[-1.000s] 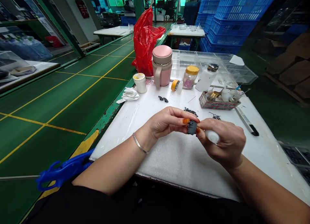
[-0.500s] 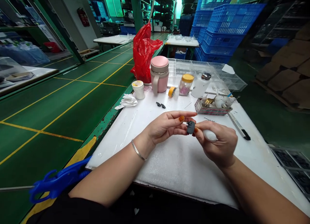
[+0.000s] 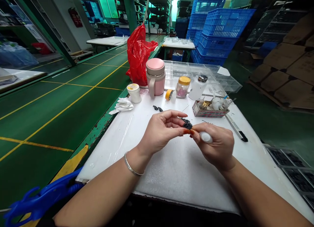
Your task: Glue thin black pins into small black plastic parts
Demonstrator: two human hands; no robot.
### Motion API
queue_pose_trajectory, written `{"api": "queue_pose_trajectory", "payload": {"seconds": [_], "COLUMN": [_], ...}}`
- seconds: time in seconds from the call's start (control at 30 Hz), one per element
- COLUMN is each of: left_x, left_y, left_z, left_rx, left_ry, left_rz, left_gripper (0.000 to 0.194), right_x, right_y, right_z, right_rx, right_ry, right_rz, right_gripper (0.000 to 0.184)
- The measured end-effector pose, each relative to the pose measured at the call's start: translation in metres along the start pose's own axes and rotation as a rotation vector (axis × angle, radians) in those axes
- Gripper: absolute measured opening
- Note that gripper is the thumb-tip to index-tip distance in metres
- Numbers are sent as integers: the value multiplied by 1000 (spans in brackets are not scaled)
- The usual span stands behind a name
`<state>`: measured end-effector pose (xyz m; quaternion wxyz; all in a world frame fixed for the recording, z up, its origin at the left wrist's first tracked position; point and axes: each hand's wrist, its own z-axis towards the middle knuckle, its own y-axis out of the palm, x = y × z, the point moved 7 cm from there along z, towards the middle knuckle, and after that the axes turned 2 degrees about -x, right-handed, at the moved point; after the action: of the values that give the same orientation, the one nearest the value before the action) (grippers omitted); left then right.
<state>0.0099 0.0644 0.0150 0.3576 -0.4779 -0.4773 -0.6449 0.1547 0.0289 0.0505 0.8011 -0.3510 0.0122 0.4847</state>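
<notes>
Over the middle of the table [image 3: 171,174], the left hand [image 3: 160,130] pinches a small black part [image 3: 187,124] at its fingertips. The right hand [image 3: 216,147] meets it, fingers curled around a white tool [image 3: 206,137]. Two similar black pieces [image 3: 157,108] lie toward the far edge, so the work looks midway.

A small black part [image 3: 187,124] is pinched between orange-painted fingertips [image 3: 186,131], just beside a white rounded object [image 3: 206,137] held in the right hand [image 3: 216,148]. A silver bangle [image 3: 130,166] is worn at the left wrist. Everything is set on a white table [image 3: 176,168] edged in green. Behind the black part, a pink mug [image 3: 156,77] with a beige handle is seen, a red bag [image 3: 138,57] beyond it, a yellow-lidded jar [image 3: 183,86] to its right, and a yellow tape roll [image 3: 168,95] between them. Blue crates [image 3: 216,30] are stacked farther back.
</notes>
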Motion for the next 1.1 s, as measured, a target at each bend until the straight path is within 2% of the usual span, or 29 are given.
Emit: {"api": "queue_pose_trajectory", "payload": {"seconds": [0.2,0.4,0.53,0.77,1.1], "left_x": [1,-1,-5,-2,-1], "left_y": [3,1,0,3,3], "left_z": [0,1,2,2,2], "left_rx": [-62,-44,-54,-98,-85], "left_ry": [-31,-45,-47,32,88], "left_rz": [-50,-56,-94,-110,-95], "left_gripper": [45,43,39,23,19], "right_x": [-2,-1,-6,-15,-16], "right_y": [2,2,-1,-6,-8], "right_z": [-1,-2,0,2,1], "right_rx": [-26,-20,-15,32,58], "right_ry": [-25,-33,-42,-97,-118], "right_rz": [18,7,31,53,108], "right_gripper": [8,11,6,4,10]}}
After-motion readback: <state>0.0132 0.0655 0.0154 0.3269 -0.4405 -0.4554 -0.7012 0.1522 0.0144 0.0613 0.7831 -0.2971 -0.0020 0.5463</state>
